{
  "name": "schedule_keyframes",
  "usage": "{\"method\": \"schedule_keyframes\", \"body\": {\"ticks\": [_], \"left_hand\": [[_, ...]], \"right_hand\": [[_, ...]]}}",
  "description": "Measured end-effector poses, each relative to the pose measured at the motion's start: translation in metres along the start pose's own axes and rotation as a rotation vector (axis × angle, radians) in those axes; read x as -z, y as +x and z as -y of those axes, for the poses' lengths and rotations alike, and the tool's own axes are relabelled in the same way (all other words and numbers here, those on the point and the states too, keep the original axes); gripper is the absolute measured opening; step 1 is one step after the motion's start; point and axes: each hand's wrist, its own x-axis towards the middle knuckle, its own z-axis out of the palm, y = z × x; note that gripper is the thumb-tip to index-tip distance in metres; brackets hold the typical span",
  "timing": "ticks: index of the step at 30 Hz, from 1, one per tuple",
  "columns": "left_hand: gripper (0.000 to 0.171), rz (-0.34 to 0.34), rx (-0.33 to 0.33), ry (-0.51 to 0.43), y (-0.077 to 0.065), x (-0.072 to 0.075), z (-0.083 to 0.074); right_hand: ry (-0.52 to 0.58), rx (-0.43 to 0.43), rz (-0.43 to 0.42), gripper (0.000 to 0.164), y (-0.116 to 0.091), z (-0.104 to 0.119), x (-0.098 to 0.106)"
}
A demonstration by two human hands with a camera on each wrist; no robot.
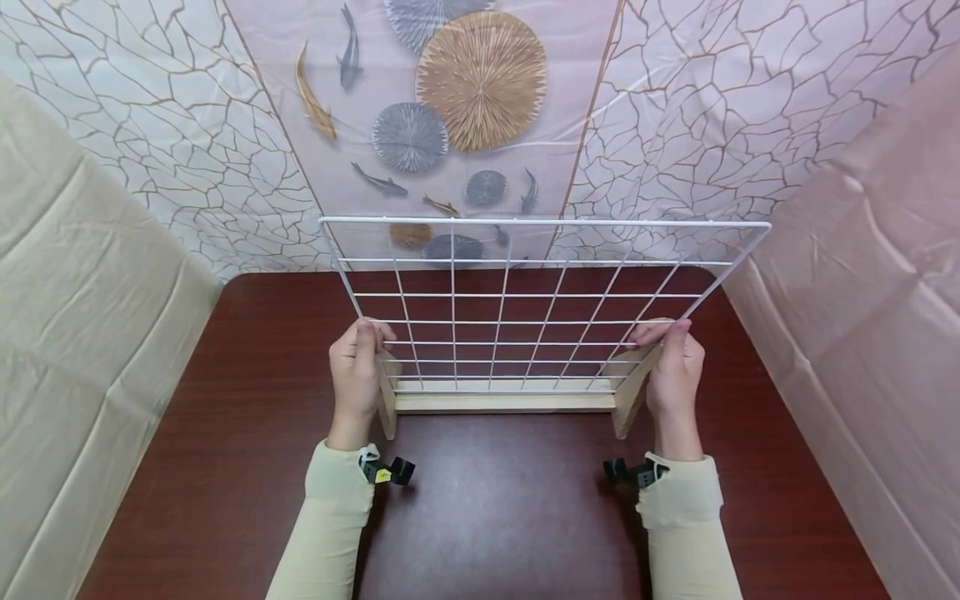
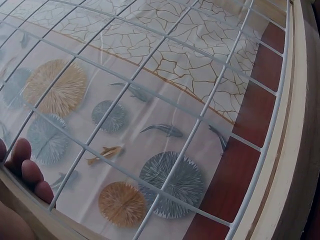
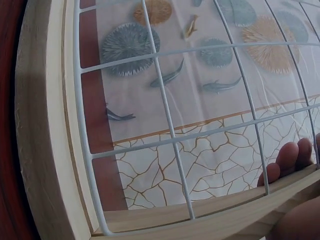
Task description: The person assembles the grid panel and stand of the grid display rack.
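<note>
A white wire grid panel [image 1: 545,222] stands in a pale wooden stand [image 1: 504,403] on the table, leaning so that its top rises toward the back. At its left edge my left hand [image 1: 354,367] grips the grid and the stand's side piece, thumb in front and fingers behind. My right hand [image 1: 677,371] holds the right edge in the same way. The left wrist view shows fingertips [image 2: 32,172] behind the wires, and the grid's lower edge along a grooved wooden bar [image 2: 295,125]. In the right wrist view, fingertips [image 3: 287,156] curl over the wooden side piece.
The dark red-brown table [image 1: 247,400] has rounded back corners. Behind it hangs a patterned backdrop [image 1: 480,79] with fish and round motifs. Padded beige panels [image 1: 67,333] flank both sides. Small black cameras [image 1: 402,472] are strapped to both wrists.
</note>
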Motion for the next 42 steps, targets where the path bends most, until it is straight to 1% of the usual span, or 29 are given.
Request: {"method": "schedule_keyframes", "body": {"ticks": [4, 7, 12, 16, 21, 26, 31, 34, 38, 42], "left_hand": [[0.052, 0.011, 0.032, -0.076, 0.0002, 0.0004, -0.0024], [0.046, 0.023, 0.052, -0.109, 0.0000, 0.0008, -0.0033], [0.047, 0.032, 0.055, -0.119, -0.0001, 0.0007, -0.0027], [0.052, 0.031, 0.023, -0.119, -0.0002, 0.0005, -0.0014], [0.059, 0.028, -0.009, -0.098, -0.0003, 0.0002, 0.0001], [0.070, 0.018, 0.004, -0.050, 0.0000, -0.0003, -0.0005], [0.068, 0.028, -0.011, -0.001, -0.0002, 0.0001, -0.0017], [0.066, 0.031, -0.028, 0.005, -0.0010, 0.0006, -0.0020], [0.063, 0.028, -0.027, -0.003, -0.0016, 0.0010, -0.0007], [0.066, 0.023, -0.022, 0.010, -0.0019, 0.0014, 0.0007]], "right_hand": [[-0.012, -0.011, -0.006, 0.074, -0.0006, 0.0009, -0.0005], [-0.023, -0.015, -0.004, 0.076, -0.0011, 0.0007, 0.0002], [-0.030, -0.011, 0.000, 0.076, -0.0012, -0.0005, 0.0016], [-0.033, -0.010, 0.010, 0.074, -0.0004, -0.0006, 0.0018], [-0.029, -0.008, 0.012, 0.074, -0.0001, -0.0011, 0.0016], [-0.025, -0.005, 0.007, 0.075, -0.0008, -0.0018, 0.0014], [-0.021, 0.000, 0.005, 0.073, -0.0007, -0.0018, 0.0008], [-0.013, -0.001, 0.010, 0.072, -0.0007, -0.0017, 0.0002], [-0.011, 0.003, 0.012, 0.074, -0.0010, -0.0023, -0.0001], [-0.026, 0.004, 0.014, 0.075, -0.0009, -0.0033, 0.0005]]}}
